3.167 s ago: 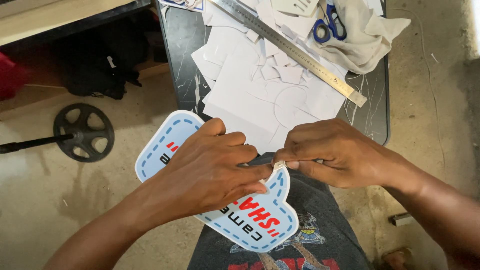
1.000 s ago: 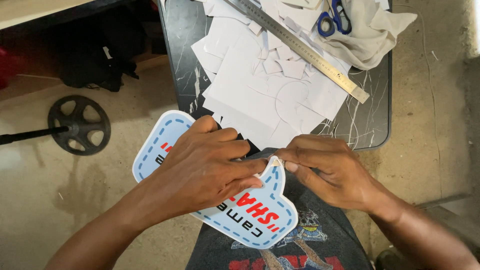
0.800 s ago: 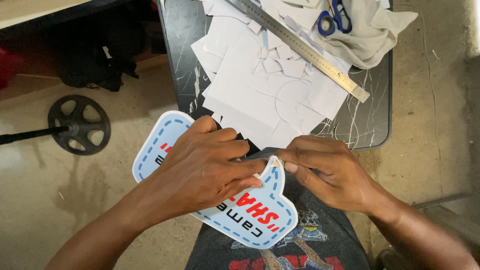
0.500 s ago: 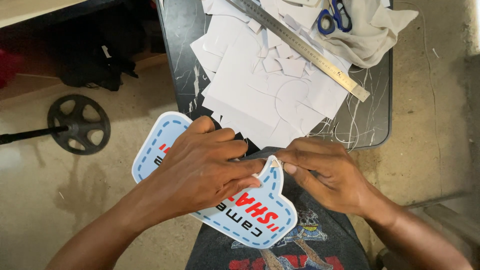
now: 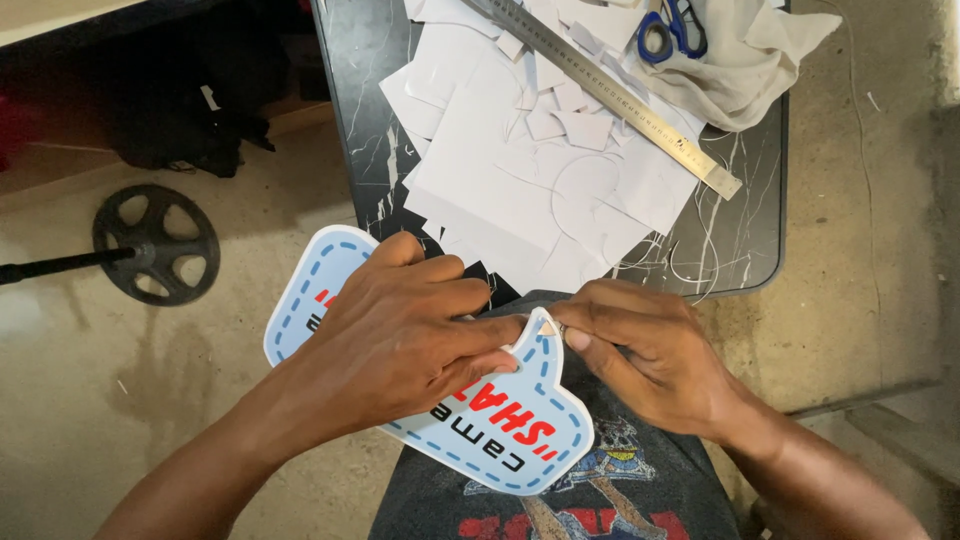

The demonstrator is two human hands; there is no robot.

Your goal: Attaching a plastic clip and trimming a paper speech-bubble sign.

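Blue-edged card sign [image 5: 470,440], light and probably stiff, lies mid-frame; left hand [image 5: 400,335] presses flat on it, right hand [image 5: 640,350] pinches its upper edge.

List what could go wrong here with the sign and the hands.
1. The right hand pinches at the sign edge beside the left hand's fingertips; if it holds a blade, which cannot be seen, those fingers could be nicked.
2. The sign rests on the lap, not the table, so it may flex or slip.
3. The paper scraps could slide off.
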